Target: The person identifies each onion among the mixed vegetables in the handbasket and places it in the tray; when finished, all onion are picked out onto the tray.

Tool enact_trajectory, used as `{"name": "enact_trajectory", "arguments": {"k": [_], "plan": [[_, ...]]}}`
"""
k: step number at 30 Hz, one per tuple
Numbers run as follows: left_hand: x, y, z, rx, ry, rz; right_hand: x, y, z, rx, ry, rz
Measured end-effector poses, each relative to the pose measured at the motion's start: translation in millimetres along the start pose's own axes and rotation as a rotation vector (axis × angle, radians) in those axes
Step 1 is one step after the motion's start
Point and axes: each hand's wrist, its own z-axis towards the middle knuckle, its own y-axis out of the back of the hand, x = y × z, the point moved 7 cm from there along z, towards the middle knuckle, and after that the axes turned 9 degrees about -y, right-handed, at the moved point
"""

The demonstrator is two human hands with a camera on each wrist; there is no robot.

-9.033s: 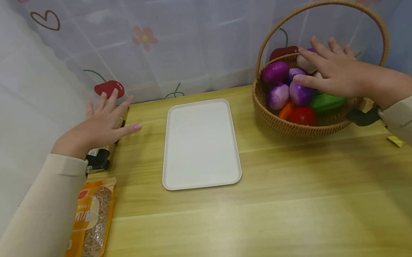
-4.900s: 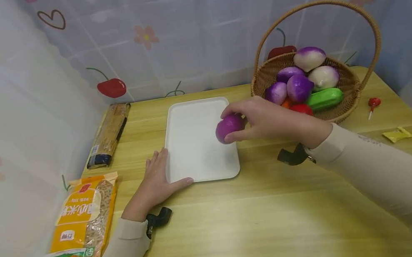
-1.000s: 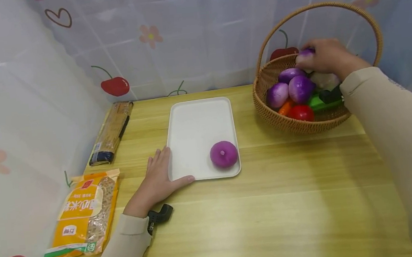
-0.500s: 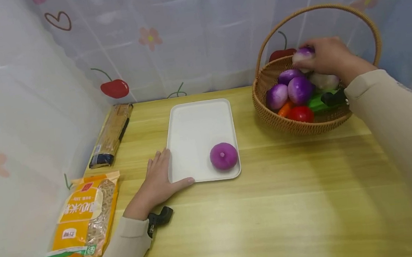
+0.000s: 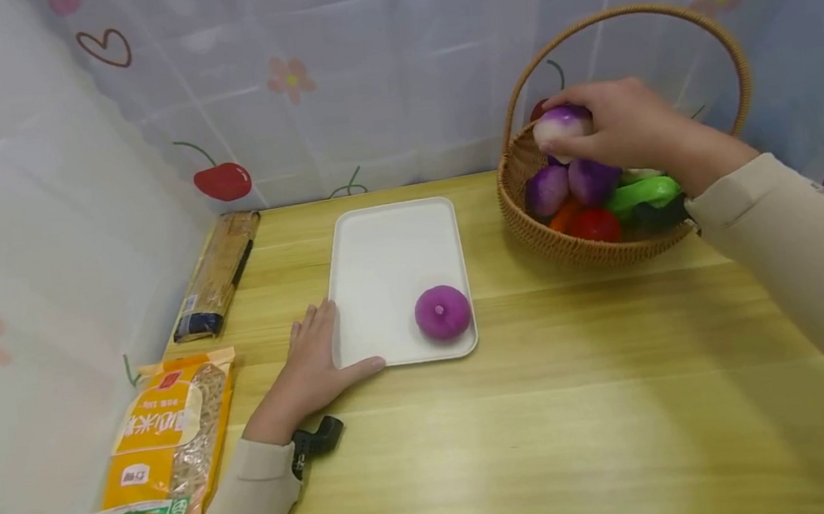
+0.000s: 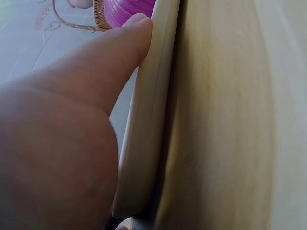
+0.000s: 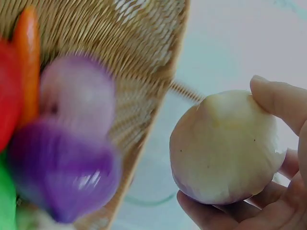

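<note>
My right hand [image 5: 624,122] grips a purple-and-white turnip [image 5: 563,128] over the left part of the wicker basket [image 5: 577,250]. In the right wrist view the pale underside of the turnip [image 7: 225,148] faces the camera, thumb on one side and fingers on the other. My left hand [image 5: 311,368] lies at the near left corner of the white tray [image 5: 381,252], fingers stretched along its side. Its thumb [image 6: 129,38] rests on the tray's rim in the left wrist view. A round purple onion [image 5: 442,312] sits in the tray's near right corner.
Inside the basket are purple vegetables [image 5: 592,181], a red tomato-like one [image 5: 596,226], an orange one and a green one [image 5: 643,195]; its handle arches above. At the left lie an orange bag [image 5: 153,452] and a long brown packet [image 5: 213,274]. A curtain hangs behind.
Earlier, my right hand set the purple onion on the tray and returned to the basket. Over the last second it has lifted the turnip and moved it left. The left hand stays at the tray.
</note>
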Motion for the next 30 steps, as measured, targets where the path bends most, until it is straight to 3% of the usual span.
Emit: {"name": "enact_trajectory", "arguments": {"k": [9,16,26,30], "plan": [[-1.2,2.6,-0.2,-0.004,-0.009,-0.010,70.2,-18.0,-14.3,-0.003,0.197,0.040],[-1.0,2.0,-0.1,-0.008,-0.010,-0.006,107.9,-44.9,-17.7,0.017,0.345,0.125],[-0.1,2.5,0.0,-0.014,-0.019,-0.013,132.5,-106.7,-16.9,0.095,0.376,0.231],[0.4,2.5,0.1,-0.015,-0.017,-0.015,135.0,-134.2,-8.7,0.130,0.339,0.247]]}}
